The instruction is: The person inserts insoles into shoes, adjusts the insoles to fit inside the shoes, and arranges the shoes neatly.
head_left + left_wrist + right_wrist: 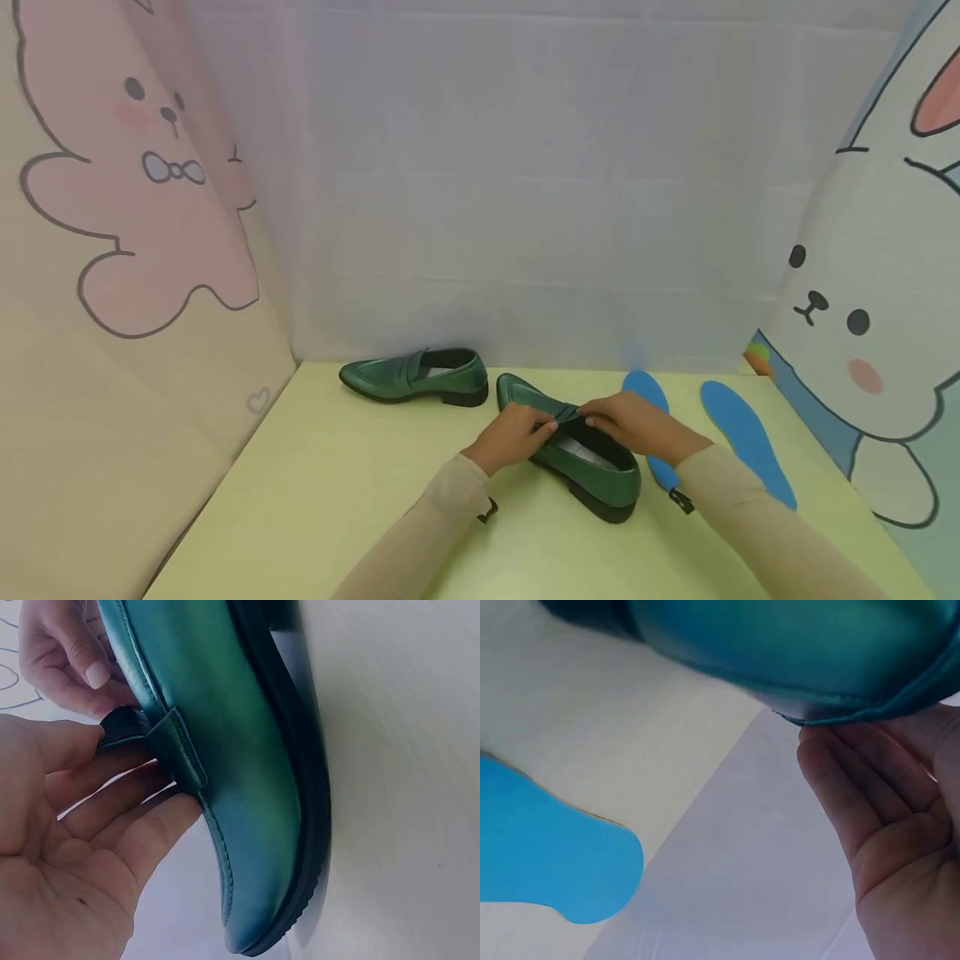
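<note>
A green loafer (611,486) stands on the table with its toe pointing away and to the left. At its opening, my left hand (512,437) pinches the edge of the tongue beside the strap; the left wrist view shows this tongue (124,724) raised between thumb and fingers. My right hand (633,423) pinches the tongue from the other side, close to the left hand. In the right wrist view its fingers (829,772) reach behind the loafer's upper (795,652), so their tips are partly hidden. A pale lining shows inside the shoe.
A second green loafer (382,381) stands at the table's back, left of the first. Two blue insoles lie to the right: one insole (645,387) partly under the right arm, the other insole (746,437) farther right. A white curtain (525,208) closes the back.
</note>
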A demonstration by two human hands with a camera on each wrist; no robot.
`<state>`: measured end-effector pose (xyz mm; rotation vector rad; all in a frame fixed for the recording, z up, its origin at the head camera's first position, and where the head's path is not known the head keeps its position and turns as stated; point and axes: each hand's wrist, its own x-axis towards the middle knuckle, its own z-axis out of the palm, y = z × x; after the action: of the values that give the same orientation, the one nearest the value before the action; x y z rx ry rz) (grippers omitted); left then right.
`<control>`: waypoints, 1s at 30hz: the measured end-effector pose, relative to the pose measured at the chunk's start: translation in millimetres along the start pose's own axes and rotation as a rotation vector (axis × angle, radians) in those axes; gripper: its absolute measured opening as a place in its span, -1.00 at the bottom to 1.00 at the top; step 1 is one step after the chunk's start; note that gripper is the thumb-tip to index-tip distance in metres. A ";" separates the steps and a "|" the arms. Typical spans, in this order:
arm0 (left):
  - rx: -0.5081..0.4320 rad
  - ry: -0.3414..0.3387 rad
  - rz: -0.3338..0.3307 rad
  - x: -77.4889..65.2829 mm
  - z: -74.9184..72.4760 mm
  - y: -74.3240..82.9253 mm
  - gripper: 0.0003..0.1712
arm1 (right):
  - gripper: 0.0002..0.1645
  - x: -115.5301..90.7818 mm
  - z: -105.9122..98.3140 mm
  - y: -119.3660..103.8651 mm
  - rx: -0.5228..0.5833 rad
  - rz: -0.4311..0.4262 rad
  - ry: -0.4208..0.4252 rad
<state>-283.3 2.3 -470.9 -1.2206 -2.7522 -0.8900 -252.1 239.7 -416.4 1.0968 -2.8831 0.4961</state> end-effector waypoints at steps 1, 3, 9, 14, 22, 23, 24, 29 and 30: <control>0.001 -0.005 0.003 0.4 0.5 -0.2 -0.65 | -0.68 1.6 -0.7 0.9 -0.003 -0.018 -0.007; 0.008 -0.010 0.013 1.5 1.1 -1.2 -0.67 | -0.69 4.4 -2.5 2.7 -0.010 -0.041 -0.020; 0.018 -0.008 0.026 3.0 -0.1 -4.1 -0.68 | -0.75 14.3 -8.1 9.1 0.000 -0.074 -0.046; 0.009 -0.010 0.024 2.8 0.0 -6.0 -0.68 | -0.82 24.7 -11.4 13.5 0.010 -0.126 -0.048; -0.027 0.003 0.051 0.7 0.3 -6.8 -0.70 | -0.85 37.3 -16.8 21.5 0.031 -0.129 -0.090; -0.032 0.004 0.049 0.3 0.5 -7.0 -0.67 | -0.85 38.6 -17.4 22.0 0.034 -0.128 -0.093; -0.041 0.001 0.044 0.0 0.6 -7.3 -0.67 | -0.86 40.0 -17.8 22.4 0.036 -0.125 -0.096; -0.084 -0.002 0.003 -1.2 2.8 -9.2 -0.66 | -0.88 47.6 -16.5 22.6 0.039 -0.108 -0.118; -0.094 0.000 -0.005 -1.3 3.3 -9.4 -0.66 | -0.88 49.0 -16.2 22.5 0.044 -0.099 -0.125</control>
<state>-288.1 -2.0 -478.6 -1.2271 -2.7432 -1.0307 -305.2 228.7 -401.3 1.3147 -2.9168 0.5063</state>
